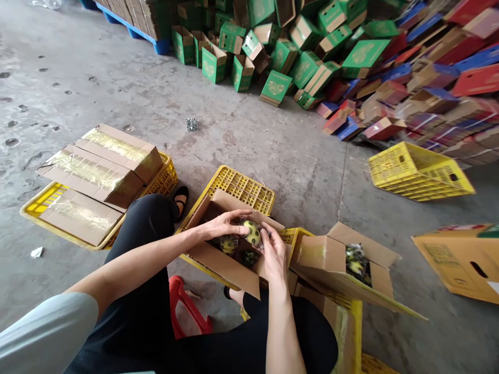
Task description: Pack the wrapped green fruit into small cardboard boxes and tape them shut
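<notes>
Between my two hands is a round yellow-green item with dark spots in clear plastic (pixel 252 234), perhaps a wrapped fruit. The fingers of my left hand (pixel 224 226) press on it from the left and above. My right hand (pixel 274 251) grips its right side. Both hands are over an open cardboard box (pixel 224 265), which rests on a yellow plastic crate (pixel 239 184). More wrapped pieces lie inside, one a yellow-green wrapped item (pixel 228 244) below my left hand. My hands and forearms cover part of the contents.
To the right, an open carton (pixel 319 253) holds similar wrapped pieces. Taped boxes (pixel 101 174) sit in a yellow crate on the left. A red stool (pixel 177 296) stands between my legs. Green boxes (pixel 214 62) are heaped at the back, and another yellow crate (pixel 401 166) lies right.
</notes>
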### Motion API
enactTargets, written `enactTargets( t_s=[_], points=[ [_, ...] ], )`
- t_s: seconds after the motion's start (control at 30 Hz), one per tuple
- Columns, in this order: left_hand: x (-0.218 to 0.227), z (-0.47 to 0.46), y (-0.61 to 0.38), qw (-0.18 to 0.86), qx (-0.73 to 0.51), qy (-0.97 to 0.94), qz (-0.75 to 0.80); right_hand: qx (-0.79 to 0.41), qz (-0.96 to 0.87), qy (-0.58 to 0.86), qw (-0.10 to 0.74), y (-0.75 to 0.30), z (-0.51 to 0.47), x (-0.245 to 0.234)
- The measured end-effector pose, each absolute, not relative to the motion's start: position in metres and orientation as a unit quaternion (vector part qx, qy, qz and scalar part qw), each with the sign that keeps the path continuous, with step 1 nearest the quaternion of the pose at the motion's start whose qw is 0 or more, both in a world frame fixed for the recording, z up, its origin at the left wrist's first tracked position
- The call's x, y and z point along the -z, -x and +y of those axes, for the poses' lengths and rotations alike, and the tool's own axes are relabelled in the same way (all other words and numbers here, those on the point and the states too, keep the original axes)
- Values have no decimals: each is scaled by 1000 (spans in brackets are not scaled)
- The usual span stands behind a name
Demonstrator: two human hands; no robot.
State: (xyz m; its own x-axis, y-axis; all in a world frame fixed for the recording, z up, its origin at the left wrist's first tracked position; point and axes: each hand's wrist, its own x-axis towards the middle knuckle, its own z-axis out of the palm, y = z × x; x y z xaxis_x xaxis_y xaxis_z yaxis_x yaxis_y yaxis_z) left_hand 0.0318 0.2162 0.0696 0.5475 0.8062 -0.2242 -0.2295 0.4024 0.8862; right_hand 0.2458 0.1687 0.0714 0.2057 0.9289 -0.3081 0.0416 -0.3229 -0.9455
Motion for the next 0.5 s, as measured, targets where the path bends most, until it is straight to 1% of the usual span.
enactTargets(
  t_s=[0.17,0.37,0.5],
  points=[
    [-66,218,-32,776,-300,-460,310,-528,-350,642,431,-242,169,-79],
    [-68,219,-32,766,-324,-389,396,-551,-385,604,428,-237,168,-86],
    [-75,219,-30,769,-312,-364,422,-565,-392,589,423,-237,168,-82]
  ],
)
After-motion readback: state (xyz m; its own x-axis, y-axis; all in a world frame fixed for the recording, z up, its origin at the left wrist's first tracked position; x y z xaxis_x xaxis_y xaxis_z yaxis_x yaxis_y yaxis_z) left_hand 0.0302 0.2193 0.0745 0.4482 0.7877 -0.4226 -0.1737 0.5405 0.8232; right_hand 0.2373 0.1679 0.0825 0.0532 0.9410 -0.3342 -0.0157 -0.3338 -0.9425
